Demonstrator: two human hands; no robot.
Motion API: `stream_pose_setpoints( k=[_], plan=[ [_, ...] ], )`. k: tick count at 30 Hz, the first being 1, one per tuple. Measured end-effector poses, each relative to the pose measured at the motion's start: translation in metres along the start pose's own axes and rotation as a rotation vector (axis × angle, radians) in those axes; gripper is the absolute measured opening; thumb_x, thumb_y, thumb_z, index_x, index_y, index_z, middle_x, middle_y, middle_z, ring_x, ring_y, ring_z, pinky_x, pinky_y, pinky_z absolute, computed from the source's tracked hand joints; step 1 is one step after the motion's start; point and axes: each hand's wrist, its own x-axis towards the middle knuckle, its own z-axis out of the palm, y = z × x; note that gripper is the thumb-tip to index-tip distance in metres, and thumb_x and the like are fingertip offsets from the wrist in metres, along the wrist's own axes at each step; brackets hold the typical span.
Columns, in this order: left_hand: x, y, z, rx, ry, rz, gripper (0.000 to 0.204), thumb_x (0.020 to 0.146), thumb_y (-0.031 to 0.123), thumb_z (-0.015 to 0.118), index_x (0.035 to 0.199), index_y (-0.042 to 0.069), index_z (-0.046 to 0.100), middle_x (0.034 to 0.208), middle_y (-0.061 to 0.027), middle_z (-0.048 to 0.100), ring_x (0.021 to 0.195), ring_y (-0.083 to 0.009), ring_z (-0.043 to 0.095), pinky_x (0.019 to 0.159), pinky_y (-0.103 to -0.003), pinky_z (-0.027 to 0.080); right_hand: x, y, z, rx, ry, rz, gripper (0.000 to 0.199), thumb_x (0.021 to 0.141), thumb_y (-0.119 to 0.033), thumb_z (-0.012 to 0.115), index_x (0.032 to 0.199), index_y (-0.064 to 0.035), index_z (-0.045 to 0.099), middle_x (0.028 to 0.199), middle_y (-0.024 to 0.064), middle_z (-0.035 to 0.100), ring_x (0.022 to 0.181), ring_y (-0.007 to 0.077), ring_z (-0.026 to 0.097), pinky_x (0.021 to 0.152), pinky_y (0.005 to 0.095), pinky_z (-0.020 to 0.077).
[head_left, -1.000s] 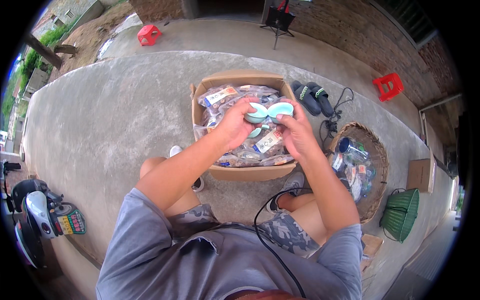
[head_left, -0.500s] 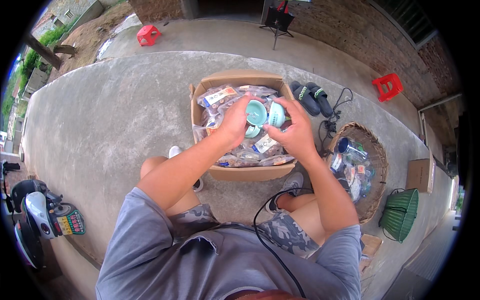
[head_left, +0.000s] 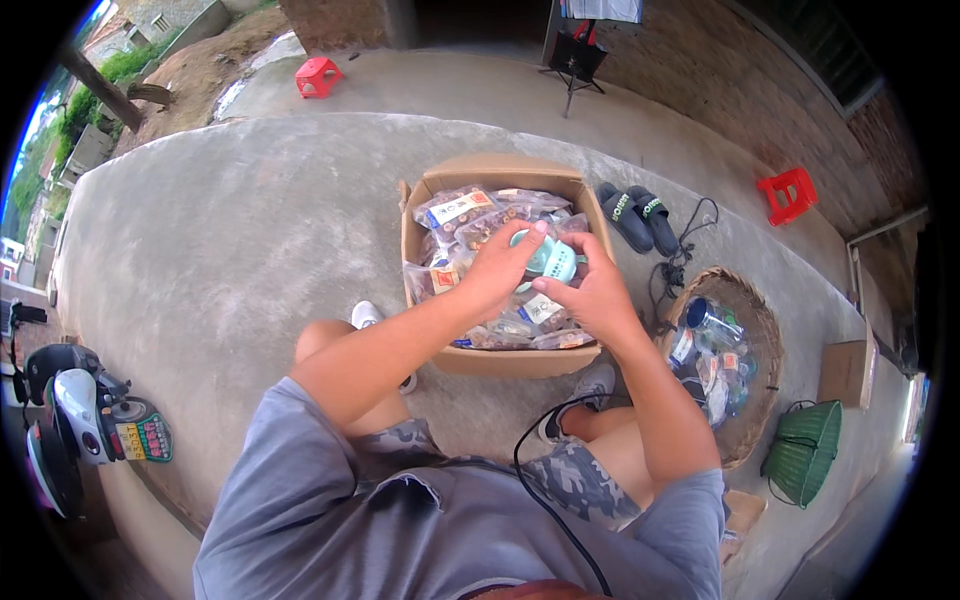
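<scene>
My left hand [head_left: 500, 268] and my right hand [head_left: 602, 292] meet above an open cardboard box [head_left: 520, 364]. Between them are small pale turquoise cups [head_left: 556, 260], one with dark print on its side. The fingers of both hands are closed round these cups, and the left fingers reach over the top of them. Part of the cups is covered by my fingers, so how they fit together is hard to see. Beneath lie several clear plastic bags [head_left: 462, 208] of small brown ring-shaped pieces with white labels, filling the box.
Right of the box stands a wicker basket [head_left: 768, 360] of bottles and wrappers. Black slippers [head_left: 640, 218] and a dark cord [head_left: 672, 270] lie beyond it. A green basket [head_left: 803, 452], a carton [head_left: 848, 372], red stools [head_left: 318, 77] and a scooter [head_left: 85, 415] stand farther out.
The cups, held apart with one open side facing up, are now close together between my hands. My left hand has turned over them. The whole view has shifted slightly.
</scene>
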Motion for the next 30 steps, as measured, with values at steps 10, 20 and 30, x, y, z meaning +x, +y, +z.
stream_pose_setpoints(
  k=[10, 20, 30],
  plan=[
    [0.007, -0.004, -0.009, -0.267, -0.052, -0.075, 0.021, 0.109, 0.026, 0.063, 0.126, 0.013, 0.060, 0.118, -0.0041, 0.068, 0.109, -0.0178, 0.068, 0.092, -0.038, 0.057, 0.000, -0.002, 0.012, 0.223, 0.064, -0.083, 0.067, 0.083, -0.011, 0.092, 0.135, -0.0036, 0.050, 0.121, 0.0068, 0.062, 0.105, 0.0133, 0.065, 0.084, 0.0290, 0.0579],
    [-0.005, -0.008, 0.003, -0.553, -0.101, 0.047, 0.032, 0.109, 0.038, 0.061, 0.131, 0.017, 0.050, 0.126, -0.0076, 0.066, 0.114, -0.0260, 0.069, 0.096, -0.048, 0.061, -0.013, 0.000, 0.039, 0.105, 0.127, -0.118, 0.081, 0.079, -0.012, 0.094, 0.141, -0.0028, 0.041, 0.139, 0.0146, 0.055, 0.116, 0.0187, 0.063, 0.091, 0.0337, 0.0564],
    [-0.005, -0.008, 0.008, -0.401, -0.080, 0.071, 0.028, 0.113, 0.032, 0.055, 0.135, 0.013, 0.054, 0.123, -0.0068, 0.065, 0.112, -0.0201, 0.067, 0.095, -0.038, 0.060, -0.008, -0.005, 0.026, 0.091, 0.203, -0.124, 0.068, 0.084, -0.011, 0.090, 0.140, -0.0032, 0.054, 0.127, 0.0083, 0.065, 0.097, 0.0116, 0.066, 0.079, 0.0269, 0.0576]
  ],
)
